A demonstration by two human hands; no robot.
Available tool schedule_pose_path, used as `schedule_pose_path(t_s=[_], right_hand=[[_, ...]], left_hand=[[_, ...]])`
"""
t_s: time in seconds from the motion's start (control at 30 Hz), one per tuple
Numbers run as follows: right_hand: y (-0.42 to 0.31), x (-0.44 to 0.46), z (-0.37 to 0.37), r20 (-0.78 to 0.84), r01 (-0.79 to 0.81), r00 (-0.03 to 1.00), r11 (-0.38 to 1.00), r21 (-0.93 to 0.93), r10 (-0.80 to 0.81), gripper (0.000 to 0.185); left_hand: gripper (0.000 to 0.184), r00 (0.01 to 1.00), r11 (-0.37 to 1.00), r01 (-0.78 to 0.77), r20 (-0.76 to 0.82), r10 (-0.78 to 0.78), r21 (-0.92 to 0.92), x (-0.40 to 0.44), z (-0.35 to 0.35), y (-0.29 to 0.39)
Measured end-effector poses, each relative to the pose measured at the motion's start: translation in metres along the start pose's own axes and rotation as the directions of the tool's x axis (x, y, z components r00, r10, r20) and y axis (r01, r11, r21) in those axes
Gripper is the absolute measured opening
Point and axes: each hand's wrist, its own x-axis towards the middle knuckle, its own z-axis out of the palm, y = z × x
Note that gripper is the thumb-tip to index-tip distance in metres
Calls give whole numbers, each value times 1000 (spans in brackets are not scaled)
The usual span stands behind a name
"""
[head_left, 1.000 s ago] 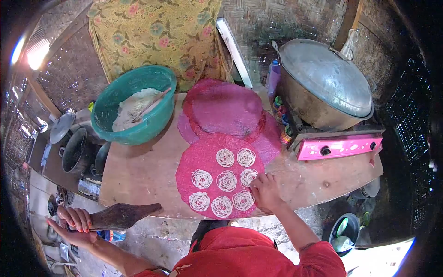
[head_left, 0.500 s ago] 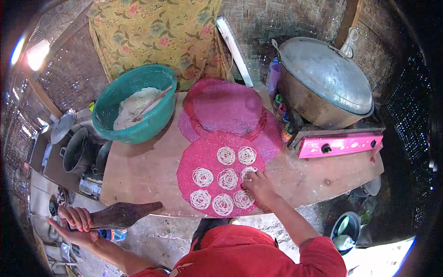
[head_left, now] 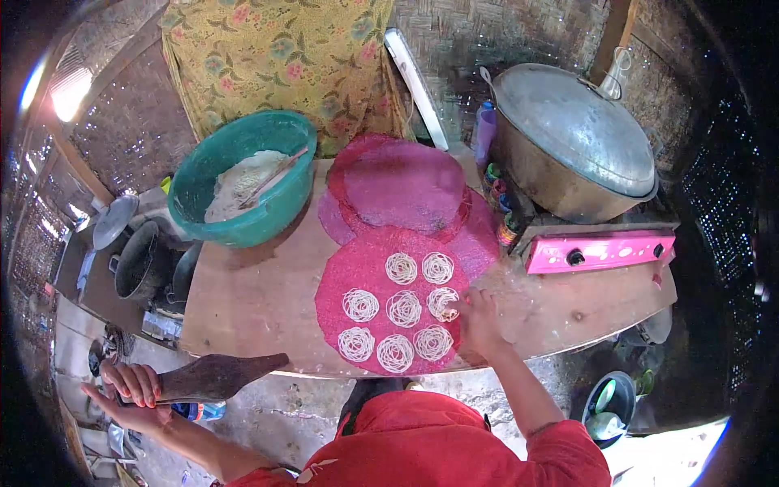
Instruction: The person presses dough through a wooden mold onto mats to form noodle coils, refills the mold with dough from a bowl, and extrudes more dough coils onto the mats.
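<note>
My left hand (head_left: 130,388) is closed around one end of a dark wooden tool (head_left: 219,378), broad in the middle and tapering to a narrow tip that reaches the table's front edge. Several round nests of thin white strands lie in rows on a dark pink sheet (head_left: 341,268). Beside the right-hand nest (head_left: 441,303) is my right hand (head_left: 482,326), its fingers slightly apart and the index fingertip at the nest's right edge. I see nothing held in it; the thumb is mostly hidden.
More pink sheets (head_left: 406,187) are stacked behind. A green basin (head_left: 280,215) with white flour-like stuff and a stick stands at the left. At the right, a large lidded pot (head_left: 552,174) sits on a pink-fronted stove (head_left: 617,250). Dark pans (head_left: 142,264) stand lower left.
My right hand has drawn back a little to the right, off the right-hand nest, which now shows more fully. The left hand and the wooden tool have stayed put.
</note>
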Motion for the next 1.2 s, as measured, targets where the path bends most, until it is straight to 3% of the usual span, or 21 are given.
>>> schedule_pose_path(t_s=[0.17,0.27,0.3,0.33,0.4,0.43,0.6,0.73,0.8,0.83,0.9,1.0,1.13,1.2], right_hand=[[-2,-5,9,35,-14,999,999,32,13,36],[3,-6,7,-13,-69,997,996,47,70,39],[4,-9,6,-37,-115,993,993,7,115,40],[1,-12,3,-40,-123,992,992,5,123,40],[-8,-16,-5,69,-81,994,997,22,79,40],[-7,-17,-4,63,-84,995,996,19,83,40],[1,-11,8,-40,-185,982,983,-10,185,37],[6,-9,32,-24,-183,983,983,-8,183,34],[3,-9,33,0,-214,977,977,15,214,28],[3,-9,34,2,-215,977,977,12,215,28],[2,-7,39,-152,-274,947,959,74,282,24],[-2,-8,48,-197,-280,940,960,18,278,24],[-7,-6,43,-197,-261,940,960,104,277,27],[-15,-1,36,-287,-381,858,903,198,425,28]], left_hand=[[52,972,979,104,224,-63,-173,5,-2,-3],[54,964,965,152,250,-96,-216,3,12,-3],[55,984,976,120,153,-93,-180,-1,18,-5],[55,982,975,126,159,-97,-184,-1,21,-6],[55,977,955,187,145,-156,-229,-2,24,-12],[56,961,943,227,211,-177,-242,-1,23,-15],[56,941,911,316,214,-264,-266,-8,39,-21],[57,890,877,383,370,-266,-289,-3,29,-32],[53,819,886,379,542,-188,-266,0,23,-35],[53,820,885,382,540,-191,-267,0,21,-36],[54,820,878,404,527,-223,-258,3,16,-37],[58,850,848,452,422,-316,-278,14,6,-42],[54,827,870,425,499,-260,-249,38,-2,-52],[59,791,813,508,527,-310,-284,57,-10,-59]])
